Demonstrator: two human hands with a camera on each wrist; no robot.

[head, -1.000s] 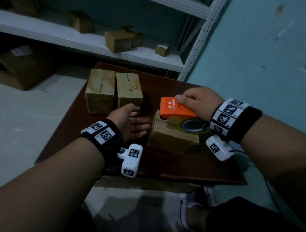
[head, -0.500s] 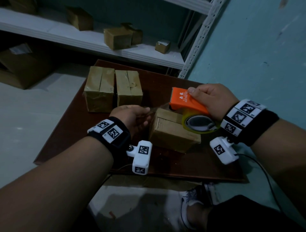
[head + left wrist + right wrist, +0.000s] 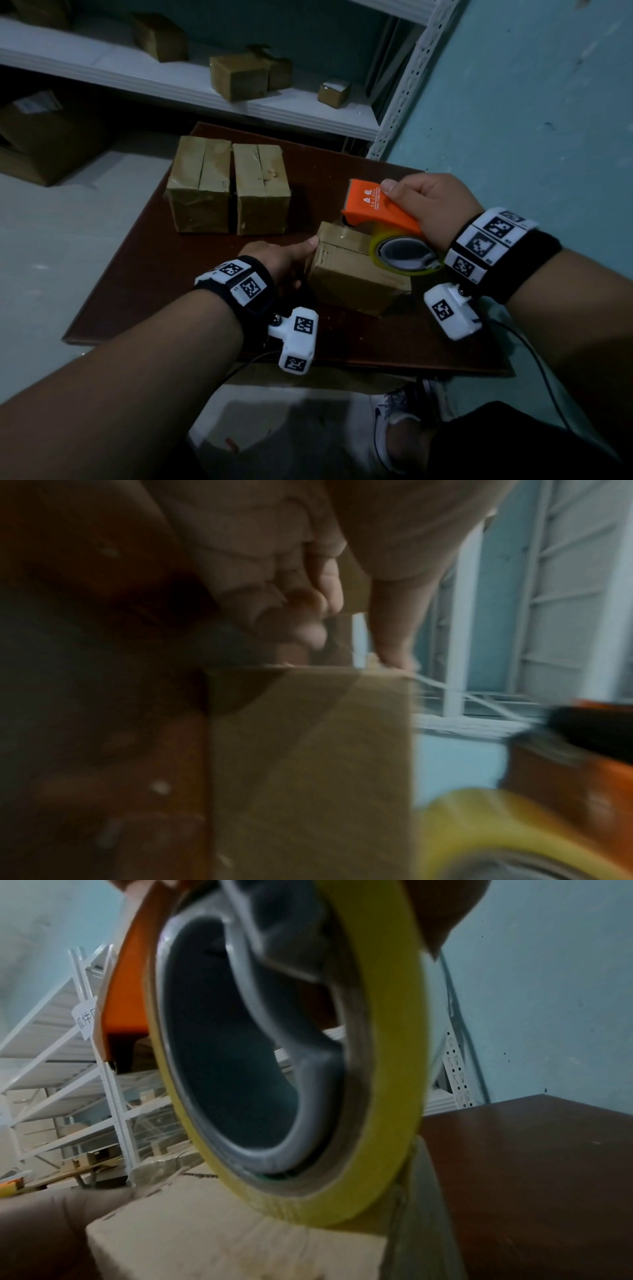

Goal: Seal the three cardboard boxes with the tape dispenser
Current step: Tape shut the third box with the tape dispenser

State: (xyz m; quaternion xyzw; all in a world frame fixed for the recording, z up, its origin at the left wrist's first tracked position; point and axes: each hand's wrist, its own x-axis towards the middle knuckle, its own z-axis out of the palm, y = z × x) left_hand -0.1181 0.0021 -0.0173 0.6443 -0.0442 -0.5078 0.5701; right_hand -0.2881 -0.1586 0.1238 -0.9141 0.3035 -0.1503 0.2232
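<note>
right hand (image 3: 435, 209) grips tape dispenser (image 3: 376, 209) | left hand (image 3: 284, 260) fingers hidden behind box (image 3: 356, 277)

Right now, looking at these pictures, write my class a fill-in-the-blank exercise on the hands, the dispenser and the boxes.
1. The tape dispenser is held in the person's ____ hand.
2. The dispenser's body is coloured ____.
3. The left hand touches the near box with its ____.
4. Behind it, ____ more boxes stand side by side on the table.

Missing words: right; orange; thumb; two.
</note>
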